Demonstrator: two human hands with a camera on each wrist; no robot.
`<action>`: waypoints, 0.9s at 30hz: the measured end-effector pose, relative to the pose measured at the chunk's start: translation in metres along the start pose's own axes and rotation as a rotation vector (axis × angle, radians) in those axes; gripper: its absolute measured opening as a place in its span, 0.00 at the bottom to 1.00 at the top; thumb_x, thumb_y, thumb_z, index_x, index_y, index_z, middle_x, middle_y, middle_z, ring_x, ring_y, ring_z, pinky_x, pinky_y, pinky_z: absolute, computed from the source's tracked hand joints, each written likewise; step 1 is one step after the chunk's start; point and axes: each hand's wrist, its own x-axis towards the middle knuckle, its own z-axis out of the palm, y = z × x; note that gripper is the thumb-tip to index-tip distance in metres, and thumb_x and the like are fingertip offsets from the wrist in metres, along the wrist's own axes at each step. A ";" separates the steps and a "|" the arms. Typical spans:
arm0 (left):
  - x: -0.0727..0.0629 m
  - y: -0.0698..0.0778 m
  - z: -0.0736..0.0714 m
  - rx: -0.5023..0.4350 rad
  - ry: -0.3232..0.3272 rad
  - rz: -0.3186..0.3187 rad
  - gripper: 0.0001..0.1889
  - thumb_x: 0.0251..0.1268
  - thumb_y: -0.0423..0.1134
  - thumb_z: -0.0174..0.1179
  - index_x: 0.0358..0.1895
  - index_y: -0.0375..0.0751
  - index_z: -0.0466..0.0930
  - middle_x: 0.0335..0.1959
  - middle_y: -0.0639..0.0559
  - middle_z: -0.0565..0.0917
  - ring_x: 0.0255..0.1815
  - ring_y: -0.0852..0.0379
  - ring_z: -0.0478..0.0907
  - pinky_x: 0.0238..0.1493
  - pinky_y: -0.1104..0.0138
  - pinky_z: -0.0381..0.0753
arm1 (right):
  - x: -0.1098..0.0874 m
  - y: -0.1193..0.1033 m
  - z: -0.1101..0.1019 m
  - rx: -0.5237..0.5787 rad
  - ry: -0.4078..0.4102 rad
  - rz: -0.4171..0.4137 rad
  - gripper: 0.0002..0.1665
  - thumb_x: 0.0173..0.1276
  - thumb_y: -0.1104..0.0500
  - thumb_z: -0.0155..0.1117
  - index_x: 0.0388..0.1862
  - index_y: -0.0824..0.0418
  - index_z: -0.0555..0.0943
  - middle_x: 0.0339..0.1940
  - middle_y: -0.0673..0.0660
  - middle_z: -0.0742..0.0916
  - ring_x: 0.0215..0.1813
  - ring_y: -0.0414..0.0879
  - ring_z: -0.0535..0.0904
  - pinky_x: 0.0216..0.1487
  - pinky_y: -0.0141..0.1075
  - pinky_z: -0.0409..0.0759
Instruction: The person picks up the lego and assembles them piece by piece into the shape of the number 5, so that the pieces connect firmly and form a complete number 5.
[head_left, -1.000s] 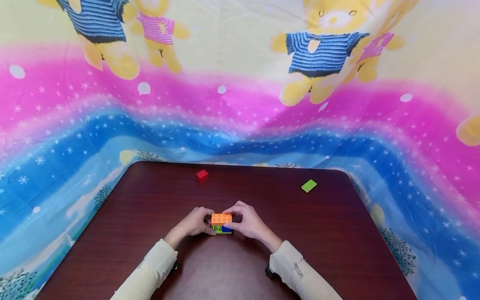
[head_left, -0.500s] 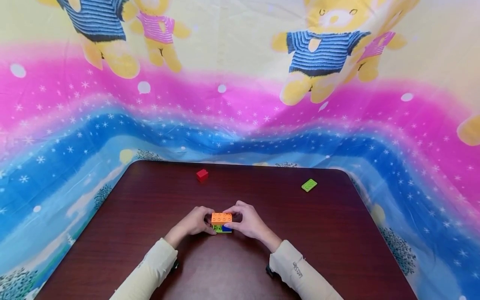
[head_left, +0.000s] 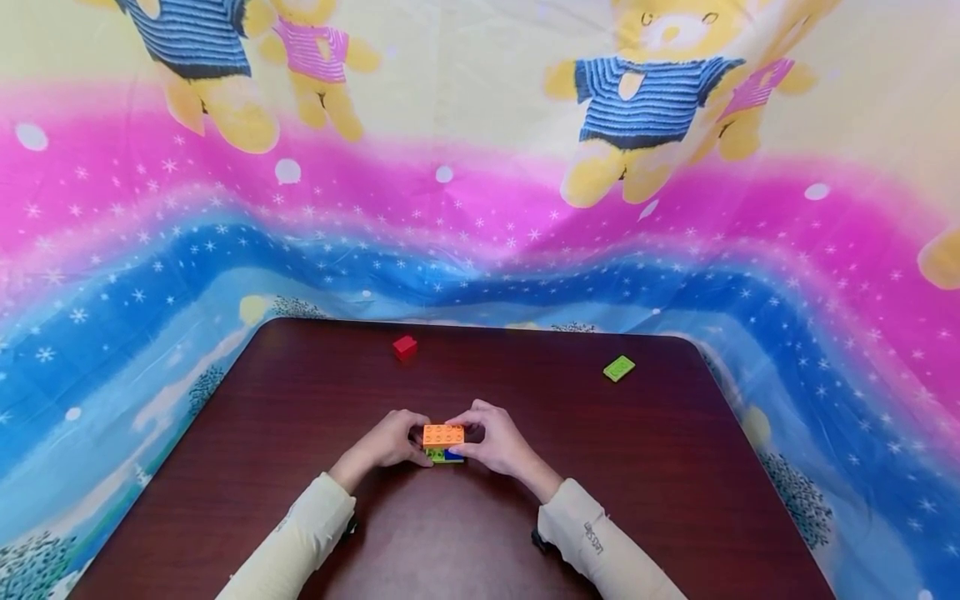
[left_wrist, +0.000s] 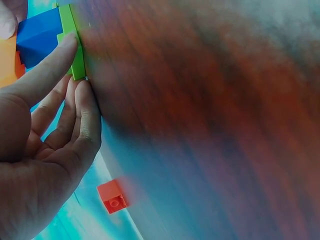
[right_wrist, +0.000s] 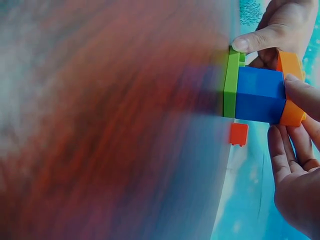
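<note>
A small stack of toy building bricks stands between both hands near the table's middle: a flat green plate (right_wrist: 230,85) at the bottom, a blue brick (right_wrist: 260,95) on it, and an orange brick (head_left: 443,436) on top. With thumb and fingers, my left hand (head_left: 393,440) pinches the green plate at its end; the thumb lies over its studs in the left wrist view. My right hand (head_left: 498,443) grips the orange brick, thumb on the near side and fingers on the far side. The orange brick overhangs the blue one to the left.
On the dark wooden table (head_left: 525,375), a red brick (head_left: 405,347) sits by the far edge, left of centre. A separate green plate (head_left: 618,368) lies at the far right. A printed curtain (head_left: 480,225) hangs behind the table and along its sides.
</note>
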 end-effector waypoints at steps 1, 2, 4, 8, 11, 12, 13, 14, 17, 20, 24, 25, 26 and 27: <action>0.000 0.000 0.000 0.001 -0.001 -0.002 0.18 0.44 0.37 0.85 0.39 0.47 0.86 0.32 0.57 0.84 0.34 0.60 0.77 0.38 0.65 0.81 | 0.000 0.000 0.000 -0.001 0.000 0.004 0.24 0.60 0.54 0.82 0.56 0.47 0.89 0.39 0.50 0.82 0.42 0.45 0.79 0.43 0.31 0.82; 0.000 0.000 0.000 0.001 -0.002 -0.007 0.19 0.44 0.37 0.85 0.39 0.47 0.86 0.32 0.57 0.84 0.34 0.60 0.77 0.38 0.65 0.81 | 0.000 0.000 0.000 -0.003 0.001 0.006 0.24 0.60 0.54 0.82 0.56 0.47 0.89 0.38 0.50 0.82 0.42 0.45 0.79 0.43 0.31 0.82; 0.000 0.001 0.000 -0.001 -0.005 -0.007 0.19 0.45 0.37 0.85 0.39 0.47 0.86 0.32 0.57 0.83 0.34 0.60 0.77 0.38 0.65 0.81 | -0.001 0.001 0.001 -0.011 0.001 0.012 0.24 0.60 0.54 0.82 0.56 0.46 0.89 0.37 0.50 0.81 0.41 0.44 0.79 0.42 0.30 0.82; 0.000 0.000 0.000 0.001 -0.003 -0.002 0.19 0.44 0.37 0.85 0.39 0.47 0.85 0.31 0.57 0.83 0.33 0.60 0.76 0.38 0.65 0.80 | -0.001 0.001 0.002 -0.023 0.001 0.018 0.24 0.60 0.53 0.82 0.56 0.46 0.89 0.36 0.46 0.80 0.40 0.39 0.77 0.41 0.29 0.81; 0.000 0.000 0.000 0.000 -0.001 0.004 0.18 0.44 0.37 0.85 0.38 0.47 0.85 0.31 0.57 0.83 0.33 0.60 0.76 0.37 0.65 0.79 | -0.001 0.000 0.002 -0.021 0.004 0.017 0.24 0.60 0.53 0.82 0.56 0.46 0.89 0.36 0.44 0.79 0.39 0.38 0.76 0.41 0.29 0.81; 0.000 0.000 0.001 -0.002 -0.001 0.005 0.18 0.44 0.37 0.85 0.38 0.47 0.85 0.31 0.57 0.83 0.33 0.60 0.76 0.37 0.65 0.79 | -0.001 0.000 0.002 -0.020 0.003 0.017 0.24 0.60 0.53 0.82 0.56 0.46 0.89 0.36 0.44 0.79 0.39 0.38 0.76 0.41 0.29 0.81; 0.000 0.000 0.000 -0.004 -0.001 0.008 0.18 0.45 0.37 0.84 0.38 0.47 0.85 0.31 0.57 0.83 0.33 0.60 0.76 0.37 0.65 0.79 | 0.000 0.000 0.001 -0.019 0.001 0.017 0.24 0.60 0.53 0.82 0.56 0.46 0.89 0.36 0.44 0.79 0.39 0.38 0.76 0.41 0.29 0.81; 0.000 0.000 0.000 -0.005 -0.002 0.007 0.18 0.45 0.37 0.84 0.38 0.47 0.85 0.31 0.57 0.83 0.33 0.60 0.77 0.37 0.66 0.80 | 0.000 0.000 0.001 -0.020 -0.002 0.018 0.24 0.60 0.53 0.82 0.56 0.46 0.89 0.36 0.44 0.79 0.39 0.38 0.76 0.41 0.29 0.81; -0.001 -0.001 0.000 -0.009 0.000 0.008 0.18 0.45 0.36 0.84 0.37 0.47 0.85 0.31 0.57 0.83 0.33 0.60 0.77 0.37 0.66 0.80 | 0.001 0.000 0.001 -0.022 -0.011 0.021 0.24 0.60 0.54 0.82 0.56 0.47 0.89 0.36 0.44 0.79 0.39 0.38 0.76 0.41 0.29 0.81; -0.002 -0.002 0.000 -0.010 -0.001 0.000 0.18 0.45 0.37 0.84 0.38 0.47 0.85 0.31 0.57 0.83 0.33 0.61 0.77 0.37 0.67 0.80 | 0.001 -0.001 0.001 -0.026 -0.018 0.026 0.24 0.60 0.53 0.82 0.57 0.47 0.89 0.36 0.44 0.79 0.39 0.38 0.77 0.42 0.28 0.82; -0.002 -0.001 0.001 -0.015 -0.005 0.000 0.18 0.45 0.37 0.84 0.38 0.47 0.86 0.32 0.57 0.84 0.34 0.61 0.78 0.38 0.66 0.81 | 0.000 -0.001 0.001 -0.029 -0.020 0.035 0.24 0.61 0.52 0.81 0.57 0.47 0.88 0.37 0.44 0.79 0.40 0.38 0.77 0.44 0.29 0.82; -0.002 -0.001 0.001 -0.017 -0.005 0.004 0.18 0.45 0.36 0.84 0.38 0.47 0.86 0.32 0.57 0.84 0.34 0.60 0.78 0.39 0.65 0.82 | 0.000 0.000 0.001 -0.029 -0.019 0.037 0.24 0.61 0.52 0.81 0.57 0.46 0.88 0.38 0.44 0.79 0.41 0.38 0.77 0.44 0.29 0.82; -0.002 -0.001 0.001 -0.017 -0.006 0.007 0.18 0.45 0.36 0.84 0.39 0.47 0.86 0.32 0.57 0.84 0.34 0.60 0.78 0.39 0.65 0.82 | 0.000 0.000 0.001 -0.029 -0.020 0.037 0.24 0.61 0.52 0.81 0.57 0.46 0.88 0.38 0.44 0.79 0.41 0.38 0.77 0.44 0.28 0.82; -0.001 0.000 0.000 -0.017 -0.004 0.011 0.18 0.45 0.36 0.84 0.39 0.46 0.86 0.32 0.56 0.85 0.34 0.60 0.78 0.39 0.64 0.83 | 0.000 0.000 0.001 -0.029 -0.018 0.036 0.24 0.61 0.52 0.81 0.57 0.46 0.88 0.38 0.44 0.79 0.41 0.38 0.77 0.44 0.29 0.82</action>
